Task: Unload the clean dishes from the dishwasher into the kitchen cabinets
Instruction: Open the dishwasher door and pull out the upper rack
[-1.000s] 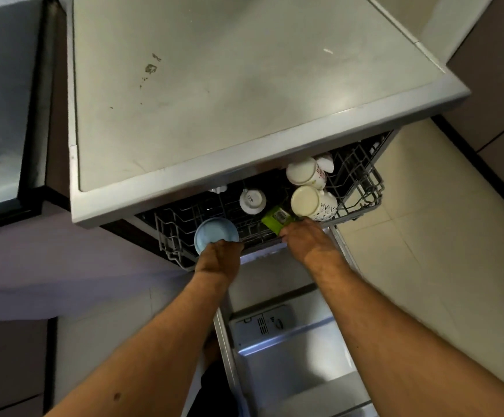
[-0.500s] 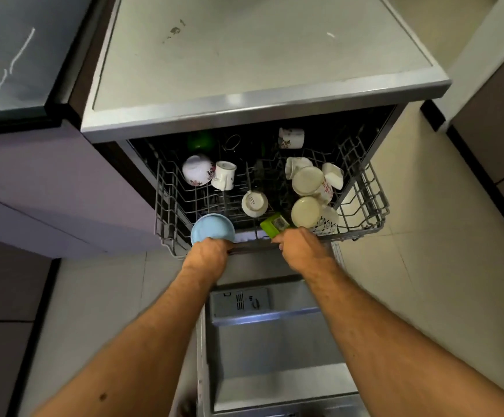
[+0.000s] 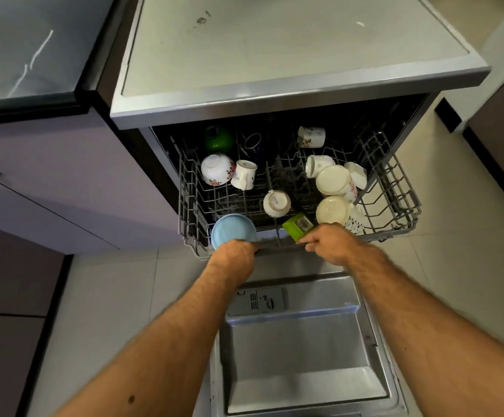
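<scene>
The upper rack (image 3: 395, 188) of the dishwasher, a grey wire basket, stands drawn out from under the pale surface (image 3: 274, 49) and fills the middle of the frame, above the lowered steel door (image 3: 298, 356) at bottom centre. Its dishes are nearly all turned mouth down: a blue bowl (image 3: 233, 233) at the front left corner, a white flowered bowl (image 3: 217, 169) and a white mug with a blue print (image 3: 244, 175) further back on the left, a small white cup (image 3: 276, 203) near the middle, and two cream-bottomed patterned cups (image 3: 333, 180) one behind the other on the right, with a white cup (image 3: 316, 165) behind them. Deep in the dark back lie a green cup (image 3: 218, 139) and a flowered white mug (image 3: 311, 136) on its side. A green rectangular piece (image 3: 298, 226) sits at the front edge, just left of the nearer cream cup. The left hand (image 3: 234, 255) is at the front rail just below the blue bowl, its fingers curled over and closed on the rail, touching the bowl's lower rim. The right hand (image 3: 333, 243) is on the same rail to the right, fingers (image 3: 310, 245) folded shut around the wire and touching the near end of the green piece.
</scene>
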